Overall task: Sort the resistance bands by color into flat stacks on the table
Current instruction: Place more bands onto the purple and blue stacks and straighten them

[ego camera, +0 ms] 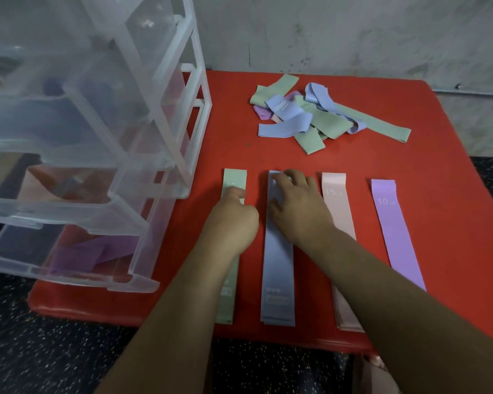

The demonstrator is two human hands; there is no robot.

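Right hand (pixel 293 207) is lying flat, fingers spread, on the long blue stack (pixel 278 265); left hand (pixel 231 223) is curled up, one fingertip (pixel 238 191) pressing the green stack (pixel 234 177), floppy tangled pile (pixel 319 118) sitting farther back

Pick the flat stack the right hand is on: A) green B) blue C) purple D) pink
B: the right hand lies with fingers spread on the top end of the blue stack; the left hand is the one on the green stack.
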